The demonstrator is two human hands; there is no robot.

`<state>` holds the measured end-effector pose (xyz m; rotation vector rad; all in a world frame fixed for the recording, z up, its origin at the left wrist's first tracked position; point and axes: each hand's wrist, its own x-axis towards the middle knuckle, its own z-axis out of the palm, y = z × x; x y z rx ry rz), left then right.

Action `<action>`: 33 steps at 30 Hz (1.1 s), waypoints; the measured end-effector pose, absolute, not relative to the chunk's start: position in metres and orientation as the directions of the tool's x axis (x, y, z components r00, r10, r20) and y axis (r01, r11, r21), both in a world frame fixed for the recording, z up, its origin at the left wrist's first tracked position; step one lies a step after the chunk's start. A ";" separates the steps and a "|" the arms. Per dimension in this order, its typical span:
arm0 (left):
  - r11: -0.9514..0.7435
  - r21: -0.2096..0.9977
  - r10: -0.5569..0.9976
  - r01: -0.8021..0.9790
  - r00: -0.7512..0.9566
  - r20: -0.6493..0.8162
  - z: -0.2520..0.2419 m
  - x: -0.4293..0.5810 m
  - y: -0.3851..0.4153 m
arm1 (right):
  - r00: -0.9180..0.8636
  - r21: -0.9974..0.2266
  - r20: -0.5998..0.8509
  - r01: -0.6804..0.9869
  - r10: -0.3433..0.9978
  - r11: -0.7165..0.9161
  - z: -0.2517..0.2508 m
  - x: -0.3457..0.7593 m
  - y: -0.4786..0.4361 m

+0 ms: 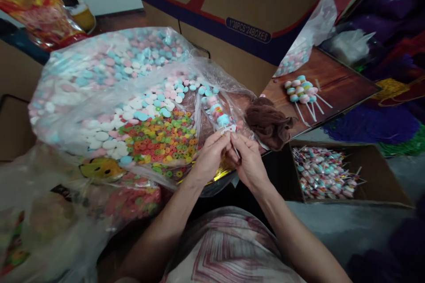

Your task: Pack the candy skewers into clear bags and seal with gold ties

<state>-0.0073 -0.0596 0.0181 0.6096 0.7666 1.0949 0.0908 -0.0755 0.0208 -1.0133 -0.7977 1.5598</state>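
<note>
In front of me, my left hand (210, 154) and my right hand (247, 157) meet with fingers pinched together. Between them they grip the lower end of a marshmallow skewer (218, 112) inside a clear printed wrapper. Its pink, yellow and blue candies point away from me, and a bit of white stick shows at my right fingers. Left of my hands lie ring-shaped gummies (159, 141) in several colours. Beyond them, pastel marshmallows (133, 64) spread across a large clear plastic bag (76, 101). A brown cloth (268, 124) lies just right of my hands.
Unwrapped marshmallow skewers (302, 89) lie on the wooden table (345, 70) at right. Below it, an open cardboard box (378, 181) holds many wrapped skewers (323, 172). A large carton (212, 13) stands behind the table. Another bag of gummies (133, 199) sits front left.
</note>
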 end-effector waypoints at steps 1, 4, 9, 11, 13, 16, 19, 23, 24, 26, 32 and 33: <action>0.363 0.736 0.929 -0.571 0.280 -0.241 0.021 -0.011 -0.059 | -0.104 -0.864 -0.224 -0.438 0.969 -0.247 0.023 0.087 -0.076; 0.361 0.671 0.932 -0.648 0.275 -0.236 0.029 -0.020 -0.056 | -0.155 -0.841 -0.253 -0.452 0.955 -0.296 0.027 0.078 -0.078; 0.272 0.642 0.962 -0.716 0.210 -0.174 0.030 -0.035 -0.048 | -0.240 -0.992 -0.107 -0.034 0.965 -0.118 0.021 0.089 -0.079; 0.192 0.658 0.980 -0.728 0.103 -0.173 0.031 -0.046 -0.043 | -0.255 -0.964 -0.003 0.258 0.967 0.065 0.016 0.099 -0.080; 0.118 0.717 0.983 -0.687 -0.023 -0.184 0.034 -0.059 -0.038 | -0.291 -0.861 0.099 0.455 0.952 0.229 0.011 0.105 -0.082; 0.089 0.794 0.977 -0.602 -0.102 -0.186 0.037 -0.074 -0.036 | -0.450 -0.690 0.197 0.567 0.871 0.450 0.005 0.096 -0.090; 0.135 0.811 0.976 -0.569 -0.066 -0.209 0.036 -0.076 -0.037 | -0.586 -0.471 0.225 0.634 0.779 0.613 0.000 0.073 -0.100; 0.167 0.779 0.968 -0.605 -0.048 -0.245 0.030 -0.069 -0.039 | -0.632 -0.348 0.238 0.653 0.737 0.672 -0.011 0.055 -0.106; 0.173 0.767 0.964 -0.618 -0.054 -0.261 0.030 -0.068 -0.039 | -0.628 -0.357 0.252 0.646 0.736 0.674 -0.014 0.055 -0.106; 0.185 0.740 0.956 -0.647 -0.058 -0.289 0.029 -0.067 -0.038 | -0.609 -0.408 0.275 0.627 0.744 0.664 -0.016 0.058 -0.104; 0.182 0.705 0.963 -0.686 -0.020 -0.269 0.027 -0.072 -0.037 | -0.555 -0.616 0.271 0.527 0.786 0.585 -0.004 0.078 -0.097; 0.187 0.704 0.962 -0.685 -0.017 -0.272 0.026 -0.072 -0.037 | -0.563 -0.619 0.262 0.525 0.784 0.584 -0.002 0.081 -0.096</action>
